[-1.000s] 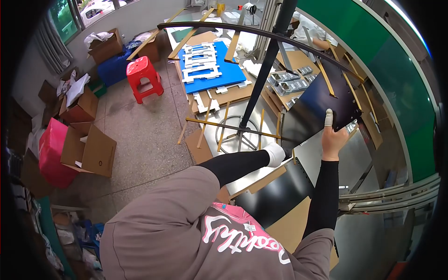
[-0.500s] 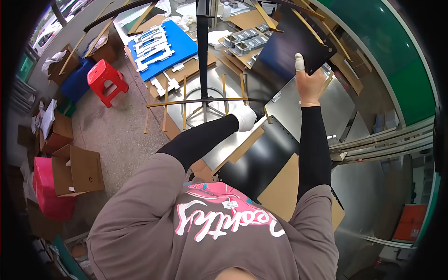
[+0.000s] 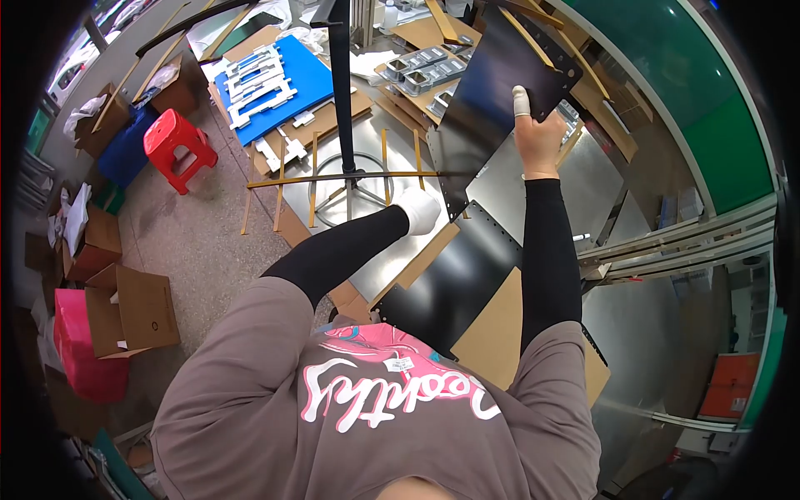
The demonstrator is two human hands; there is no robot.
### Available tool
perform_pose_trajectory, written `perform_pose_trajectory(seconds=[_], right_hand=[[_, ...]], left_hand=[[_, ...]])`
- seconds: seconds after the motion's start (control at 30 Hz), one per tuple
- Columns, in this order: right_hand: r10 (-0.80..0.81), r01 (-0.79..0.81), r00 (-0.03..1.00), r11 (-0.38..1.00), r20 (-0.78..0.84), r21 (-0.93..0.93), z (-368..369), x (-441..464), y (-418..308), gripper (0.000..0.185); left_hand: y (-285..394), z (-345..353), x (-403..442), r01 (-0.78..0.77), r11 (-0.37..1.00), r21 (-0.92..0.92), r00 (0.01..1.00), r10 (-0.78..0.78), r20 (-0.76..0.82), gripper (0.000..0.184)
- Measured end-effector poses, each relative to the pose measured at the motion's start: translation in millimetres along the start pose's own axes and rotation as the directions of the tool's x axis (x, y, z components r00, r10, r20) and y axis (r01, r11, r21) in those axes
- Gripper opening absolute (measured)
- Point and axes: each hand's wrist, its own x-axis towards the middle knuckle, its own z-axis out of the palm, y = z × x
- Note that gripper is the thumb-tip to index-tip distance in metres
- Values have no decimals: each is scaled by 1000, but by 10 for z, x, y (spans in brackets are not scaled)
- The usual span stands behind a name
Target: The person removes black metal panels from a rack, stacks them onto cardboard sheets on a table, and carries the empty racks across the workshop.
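Observation:
A dark, glossy panel [image 3: 492,100] with small holes along its edges is tilted in front of me. My right hand [image 3: 537,137] grips its right edge, with a white cover on the thumb lying over the face. White-gloved, my left hand [image 3: 418,212] is at the panel's lower left corner; its fingers are mostly hidden by the glove and the panel. Just beyond stands a dark rack pole [image 3: 342,100] with yellow-edged arms. Below my hands lies another black panel [image 3: 454,279] beside brown cardboard [image 3: 492,333].
White frames lie on a blue board [image 3: 310,79] at the upper left. Metal parts [image 3: 425,71] sit on cardboard behind the pole. A red stool [image 3: 179,150] and an open carton [image 3: 133,312] stand on the left floor. Metal rails [image 3: 683,250] run at right.
The view has swung down and to the right, so the rack and stool appear further left. Both hands stay at the dark panel, which now hangs more steeply.

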Motion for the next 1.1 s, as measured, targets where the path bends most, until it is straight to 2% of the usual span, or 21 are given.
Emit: perform_pose_trajectory(seconds=[0.13,0.23,0.27,0.37,0.4,0.5,0.67,0.77,0.8,0.9,1.0,1.1], right_hand=[[-63,67,994,997,-85,47,12,-34,-39,24],[9,-9,1000,1000,-24,-6,-69,-88,-91,24],[10,-10,1000,1000,-23,-11,-78,-107,-92,24],[-57,65,988,997,-145,48,-121,-212,-23,21],[-61,68,988,997,-140,43,-148,-259,10,21],[6,10,981,997,-195,81,-228,-411,78,24],[69,-70,989,998,-129,4,-427,-532,32,17],[118,-120,992,992,-50,-43,-521,-566,-57,18],[114,-116,992,992,-51,-47,-528,-590,-76,18],[73,-48,984,987,-165,150,-536,-667,-90,21],[102,-76,983,983,-155,164,-646,-799,-170,20],[61,-39,986,989,-157,141,-854,-904,-284,25]], left_hand=[[-14,174,19,24,998,-63,996,-29,-84,22],[22,284,1,156,979,-134,970,-178,-167,26],[21,321,-6,151,979,-136,971,-173,-167,26],[44,409,-36,249,932,-263,927,-308,-213,28],[58,425,-72,245,931,-269,928,-306,-215,28],[77,329,-326,134,965,-227,892,-217,-397,33],[130,354,-420,94,933,-347,881,-240,-407,39],[154,301,-496,-11,945,-328,787,-194,-585,44],[160,319,-519,-15,944,-329,785,-192,-589,44],[184,340,-542,-117,901,-417,730,-207,-651,43],[233,278,-657,-159,893,-422,725,-185,-663,47],[252,185,-705,-187,878,-441,732,-175,-658,50]])
